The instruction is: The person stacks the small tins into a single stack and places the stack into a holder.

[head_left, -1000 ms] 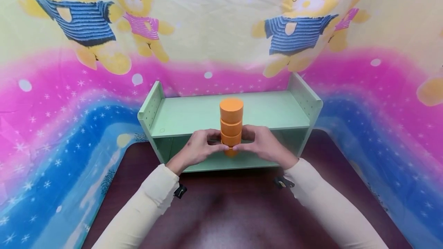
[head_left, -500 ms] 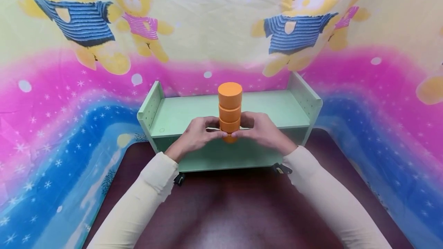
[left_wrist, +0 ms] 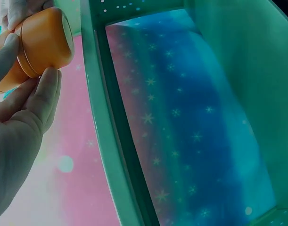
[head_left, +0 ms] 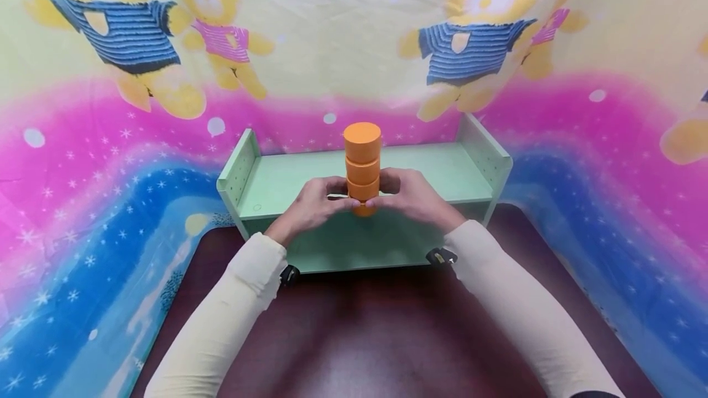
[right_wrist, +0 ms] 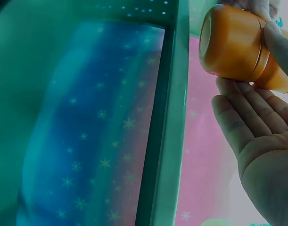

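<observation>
Both hands hold up an upright stack of several orange cup-shaped pieces (head_left: 362,171), its flat round top highest in the head view. From the left side, my left hand (head_left: 315,204) grips the lower pieces between thumb and fingers. My right hand (head_left: 415,198) does the same from the right, and the two thumb tips nearly meet on the near face. In the left wrist view, fingers (left_wrist: 45,96) lie along the far side of the bottom piece (left_wrist: 47,40). The right wrist view shows the pale round underside (right_wrist: 206,37) of that piece. The stack overlaps the shelf's front edge.
A pale green two-tier shelf (head_left: 298,183) with raised side panels stands behind the hands, on a dark reddish-brown table (head_left: 354,330). A printed cloth (head_left: 332,48) with teddy bears hangs behind and along both sides.
Both hands have lifted the orange stack, quickly at first, then more slowly, and it has shifted slightly left in the head view. The grip looks the same and the shelf has stayed in place.
</observation>
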Action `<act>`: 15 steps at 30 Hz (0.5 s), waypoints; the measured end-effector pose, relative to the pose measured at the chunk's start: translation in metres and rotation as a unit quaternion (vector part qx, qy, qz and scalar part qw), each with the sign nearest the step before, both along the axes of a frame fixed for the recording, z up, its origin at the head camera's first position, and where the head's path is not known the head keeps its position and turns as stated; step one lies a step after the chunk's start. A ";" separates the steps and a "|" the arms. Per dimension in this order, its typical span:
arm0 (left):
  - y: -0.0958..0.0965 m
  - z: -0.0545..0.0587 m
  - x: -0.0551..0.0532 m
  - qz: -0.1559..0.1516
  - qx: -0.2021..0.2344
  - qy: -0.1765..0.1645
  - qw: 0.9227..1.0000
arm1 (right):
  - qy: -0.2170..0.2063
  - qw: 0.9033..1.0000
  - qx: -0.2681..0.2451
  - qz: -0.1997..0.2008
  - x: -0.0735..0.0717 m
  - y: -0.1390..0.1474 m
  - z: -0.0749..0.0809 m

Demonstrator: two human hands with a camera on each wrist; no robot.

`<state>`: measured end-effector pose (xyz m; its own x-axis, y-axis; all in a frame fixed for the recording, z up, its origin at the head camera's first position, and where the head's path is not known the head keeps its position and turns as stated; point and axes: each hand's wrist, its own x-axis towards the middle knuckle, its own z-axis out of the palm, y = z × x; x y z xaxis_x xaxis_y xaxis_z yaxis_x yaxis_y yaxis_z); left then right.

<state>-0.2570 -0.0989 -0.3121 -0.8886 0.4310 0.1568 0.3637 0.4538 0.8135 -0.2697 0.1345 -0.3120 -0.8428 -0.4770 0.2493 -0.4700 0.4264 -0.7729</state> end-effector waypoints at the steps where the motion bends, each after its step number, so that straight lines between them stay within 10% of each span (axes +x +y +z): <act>1: 0.000 0.000 -0.001 0.001 0.000 -0.001 1.000 | -0.001 1.000 0.001 0.000 -0.001 0.000 0.000; 15: 0.001 0.000 -0.012 0.020 -0.021 -0.021 0.999 | -0.009 1.000 0.013 -0.011 -0.012 -0.003 -0.002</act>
